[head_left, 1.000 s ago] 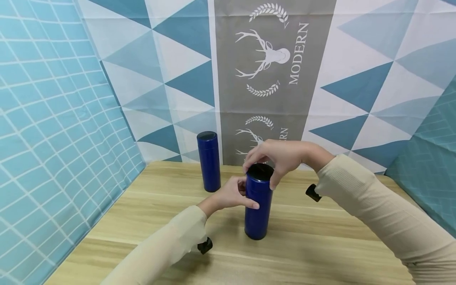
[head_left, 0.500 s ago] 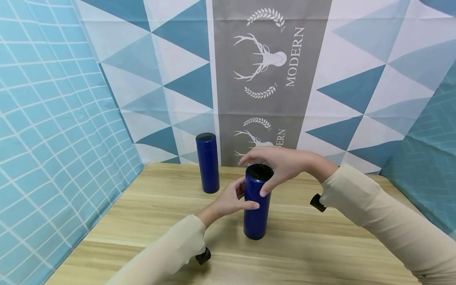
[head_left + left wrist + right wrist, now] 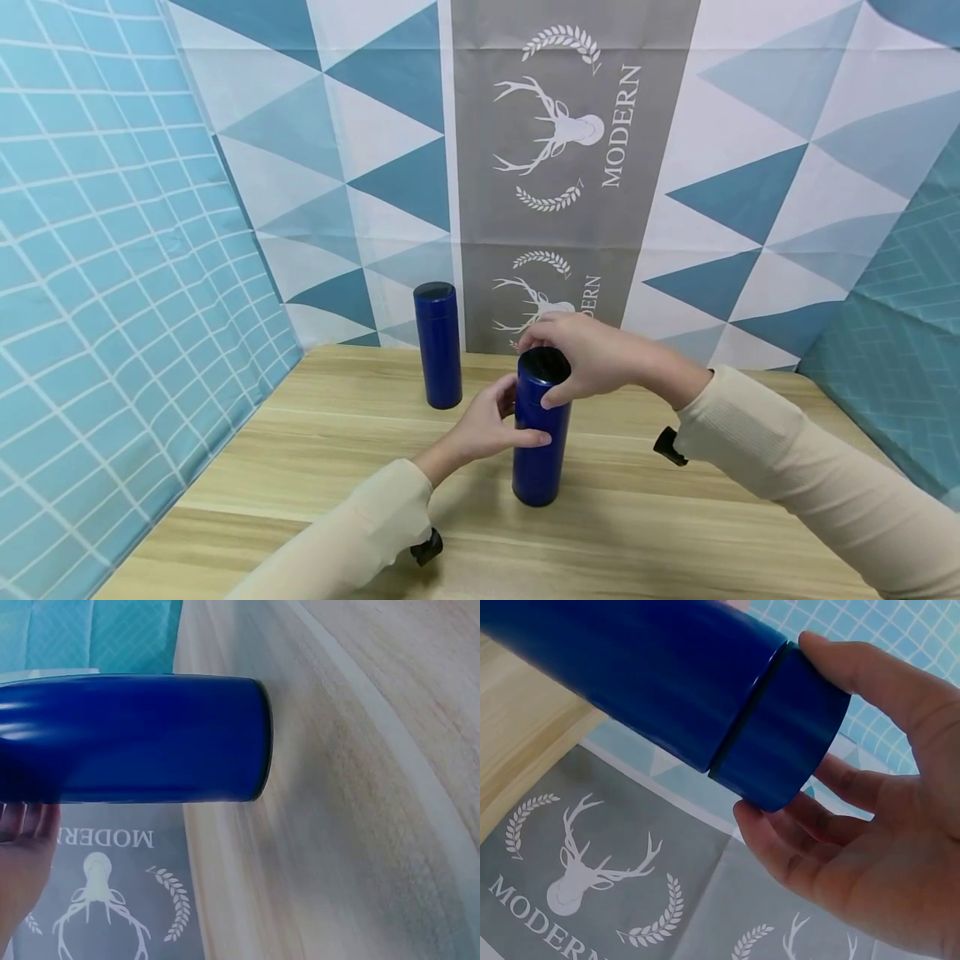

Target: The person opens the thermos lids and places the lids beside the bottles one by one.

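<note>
A dark blue thermos bottle [image 3: 538, 467] with a glossy black top stands upright on the wooden table. My left hand [image 3: 487, 421] holds its body from the left, thumb across the front and fingers behind. On its cap [image 3: 780, 724], my right hand [image 3: 588, 358] has a grip from above, thumb on the front and fingers at the far rim. A dark seam between cap and body shows in the right wrist view. In the left wrist view the bottle's lower body [image 3: 165, 739] ends at a black-edged base, and only part of the left hand [image 3: 26, 862] appears.
A second blue bottle [image 3: 440, 358] of the same look stands behind and to the left, near the table's back edge. The wooden table [image 3: 337, 408] meets a patterned cloth backdrop [image 3: 390, 183] behind and a blue grid cloth [image 3: 112, 250] at the left.
My right hand's fingers lifted from the cap and closed on it again, with the thumb moving from its right side round to the front. The left hand keeps hold of the body.
</note>
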The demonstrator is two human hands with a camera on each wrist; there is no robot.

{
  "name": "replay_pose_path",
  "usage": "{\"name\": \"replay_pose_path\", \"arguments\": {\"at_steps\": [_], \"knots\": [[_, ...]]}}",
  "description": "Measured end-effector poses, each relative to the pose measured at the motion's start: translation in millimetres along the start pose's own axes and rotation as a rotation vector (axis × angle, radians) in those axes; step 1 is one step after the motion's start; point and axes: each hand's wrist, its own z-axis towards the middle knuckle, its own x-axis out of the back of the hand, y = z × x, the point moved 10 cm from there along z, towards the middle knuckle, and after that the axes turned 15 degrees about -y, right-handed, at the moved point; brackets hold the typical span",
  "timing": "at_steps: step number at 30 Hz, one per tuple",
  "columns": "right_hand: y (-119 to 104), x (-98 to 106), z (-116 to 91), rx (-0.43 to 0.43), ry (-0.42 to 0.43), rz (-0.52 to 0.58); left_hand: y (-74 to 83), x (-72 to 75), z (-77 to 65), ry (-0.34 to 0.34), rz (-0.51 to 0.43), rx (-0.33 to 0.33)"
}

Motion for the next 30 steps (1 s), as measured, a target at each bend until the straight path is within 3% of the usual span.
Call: {"name": "replay_pose_path", "arguments": {"at_steps": [5, 9, 15, 23, 30], "knots": [[1, 1, 1, 0.03, -0.021, -0.024, -3.7, -0.1, 3.0, -0.025, -0.002, 0.012], [3, 1, 3, 0.056, -0.076, -0.017, -2.6, -1.7, 7.3, -0.084, 0.012, -0.014], [4, 2, 8, 0.083, -0.159, -0.021, -0.3, 2.1, 12.9, -0.129, 0.04, 0.002], [6, 6, 10, 0.126, -0.205, 0.091, -0.5, 6.3, 17.3, -0.151, 0.031, -0.009], [10, 0, 13, 0.139, -0.241, 0.151, -6.1, 4.2, 16.4, -0.19, 0.031, 0.021]]}}
